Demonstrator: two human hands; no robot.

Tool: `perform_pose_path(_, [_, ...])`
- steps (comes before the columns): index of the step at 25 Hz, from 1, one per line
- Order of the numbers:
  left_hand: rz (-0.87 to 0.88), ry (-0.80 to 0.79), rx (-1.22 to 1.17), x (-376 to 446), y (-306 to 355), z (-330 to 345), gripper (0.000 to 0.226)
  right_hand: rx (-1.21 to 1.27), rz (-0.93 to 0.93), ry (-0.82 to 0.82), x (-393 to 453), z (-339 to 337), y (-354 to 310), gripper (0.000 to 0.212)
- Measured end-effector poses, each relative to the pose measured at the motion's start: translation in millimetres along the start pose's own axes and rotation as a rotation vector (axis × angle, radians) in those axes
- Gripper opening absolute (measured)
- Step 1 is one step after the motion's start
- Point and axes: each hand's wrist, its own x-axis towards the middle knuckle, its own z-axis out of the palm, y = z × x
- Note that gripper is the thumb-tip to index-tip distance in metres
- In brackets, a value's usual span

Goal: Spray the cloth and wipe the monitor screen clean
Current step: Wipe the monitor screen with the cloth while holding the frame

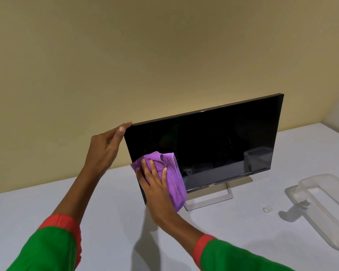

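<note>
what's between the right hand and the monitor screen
The purple cloth: in the head view the right hand presses it flat against the lower left of the monitor screen.

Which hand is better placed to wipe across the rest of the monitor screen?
The right hand: it already presses the purple cloth flat against the screen's lower left. The left hand grips the monitor's top left corner, steadying it.

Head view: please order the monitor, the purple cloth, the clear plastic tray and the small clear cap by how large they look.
1. monitor
2. clear plastic tray, though it is cut off by the picture's edge
3. purple cloth, partly under the right hand
4. small clear cap
</note>
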Motion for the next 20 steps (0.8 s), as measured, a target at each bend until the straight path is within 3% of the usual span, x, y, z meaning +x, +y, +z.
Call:
perform_pose_path(5, [0.01, -0.014, -0.014, 3, -5, -1, 0.034, -0.475, -0.512, -0.139, -17, 4, 72, 0.061])
perform_pose_path(10, [0.002, -0.006, -0.029, -2, 2, 0, 0.032, -0.578, -0.659, -0.113, -19, -24, 136, 0.06])
perform_pose_path(15, [-0.016, 0.006, -0.043, -9, 11, 4, 0.033, -0.505, -0.545, -0.01, -28, -54, 212, 0.051])
perform_pose_path(20, [-0.028, 0.016, -0.05, -7, 7, 9, 0.033, -0.401, -0.162, 0.104, -40, -92, 278, 0.09])
